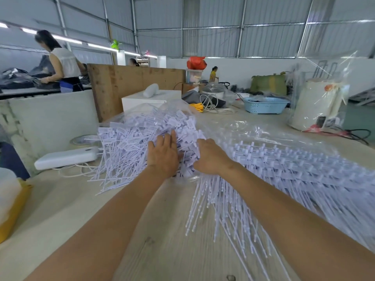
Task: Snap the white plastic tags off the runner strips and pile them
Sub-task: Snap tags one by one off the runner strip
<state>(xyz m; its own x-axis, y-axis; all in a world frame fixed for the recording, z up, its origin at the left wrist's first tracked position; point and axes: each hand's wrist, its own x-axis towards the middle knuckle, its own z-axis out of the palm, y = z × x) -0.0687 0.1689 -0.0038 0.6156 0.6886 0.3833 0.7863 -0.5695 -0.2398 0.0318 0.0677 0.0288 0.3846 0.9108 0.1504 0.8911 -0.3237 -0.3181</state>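
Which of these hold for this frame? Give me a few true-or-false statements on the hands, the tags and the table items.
1. The left hand lies flat on the pile of loose tags. True.
2. The right hand is lifted clear of the tags. False: it is down at the pile's edge, fingers curled into the tags.
3. The strips lie to the right of the pile. True.
4. The blue basket sits at the near table edge. False: it is at the far side.
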